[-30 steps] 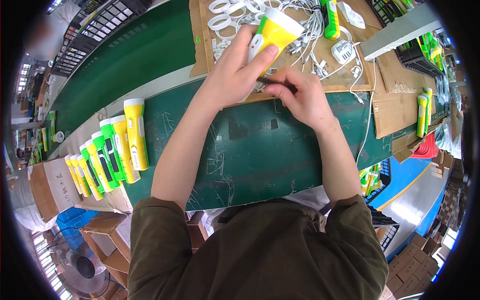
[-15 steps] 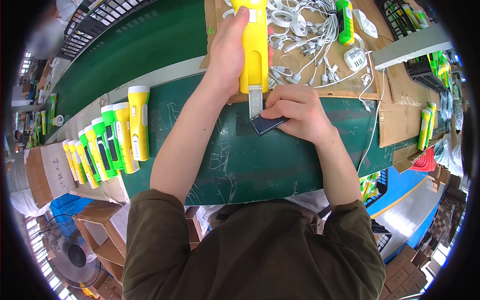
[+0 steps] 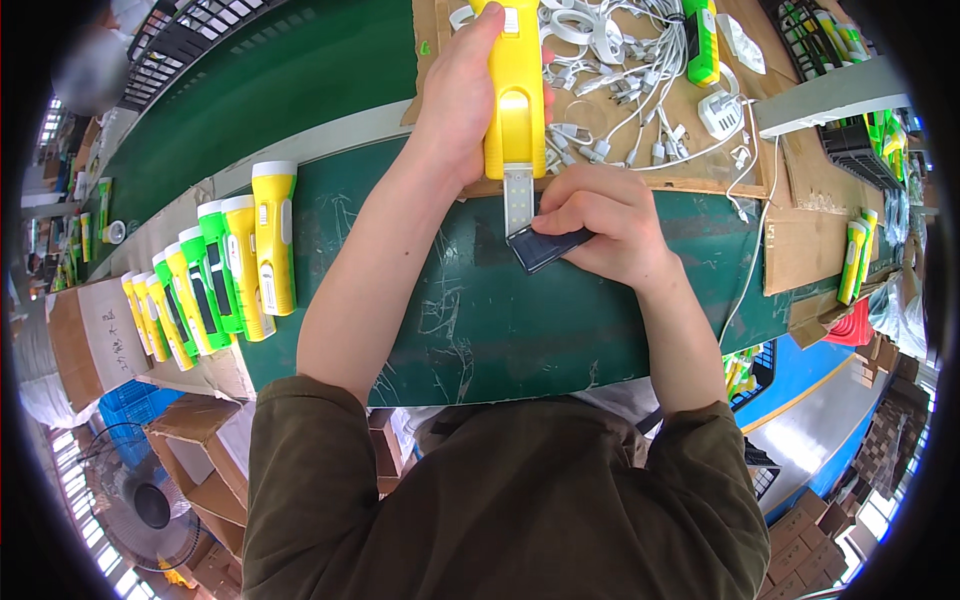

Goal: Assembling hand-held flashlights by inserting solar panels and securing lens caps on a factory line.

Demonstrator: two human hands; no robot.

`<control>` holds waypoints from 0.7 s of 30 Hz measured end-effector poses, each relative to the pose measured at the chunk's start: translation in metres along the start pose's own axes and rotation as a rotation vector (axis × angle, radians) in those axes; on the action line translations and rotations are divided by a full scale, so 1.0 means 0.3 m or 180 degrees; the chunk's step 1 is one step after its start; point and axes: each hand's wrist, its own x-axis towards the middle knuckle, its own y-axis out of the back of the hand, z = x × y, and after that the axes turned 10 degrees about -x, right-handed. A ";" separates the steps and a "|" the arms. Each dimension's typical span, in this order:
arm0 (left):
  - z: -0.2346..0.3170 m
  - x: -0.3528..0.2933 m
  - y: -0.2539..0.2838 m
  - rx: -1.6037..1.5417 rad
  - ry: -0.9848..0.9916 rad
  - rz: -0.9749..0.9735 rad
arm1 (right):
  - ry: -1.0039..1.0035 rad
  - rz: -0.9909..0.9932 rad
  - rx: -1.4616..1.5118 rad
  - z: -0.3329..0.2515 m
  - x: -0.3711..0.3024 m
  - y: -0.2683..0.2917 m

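My left hand (image 3: 462, 95) is closed round a yellow flashlight (image 3: 515, 110), its thumb lying along the body near a white switch. From the flashlight's lower end sticks out a pale strip with small LEDs (image 3: 518, 200). A dark, glossy rectangular panel (image 3: 545, 248), like a small solar panel, sits at the strip's outer end. My right hand (image 3: 605, 222) pinches that panel between thumb and fingers, the other fingers curled. Both hands are above the near edge of a cardboard sheet (image 3: 690, 178) on the green table (image 3: 520, 340).
White charging cables (image 3: 620, 90) lie heaped on the cardboard with a green flashlight (image 3: 703, 45) and a white plug (image 3: 720, 115). Several yellow and green flashlights (image 3: 272, 240) stand in a row at the left. Two more (image 3: 856, 255) are at the right, below a grey bar (image 3: 830, 95).
The flashlight and both hands appear slightly farther right in the view, and the surroundings have shifted a little too. Both hands keep the same hold.
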 end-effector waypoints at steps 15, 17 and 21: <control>-0.098 -0.036 -0.038 0.0830 -0.0759 -0.0579 | -0.1337 0.0594 -0.0210 -0.009 -0.027 -0.040; -0.116 -0.035 -0.038 0.1446 -0.1330 -0.0885 | -0.2341 0.0797 0.0680 -0.025 -0.018 -0.032; -0.159 -0.024 -0.052 0.0647 -0.0849 -0.0601 | -0.2499 0.0988 0.1473 -0.005 0.006 -0.013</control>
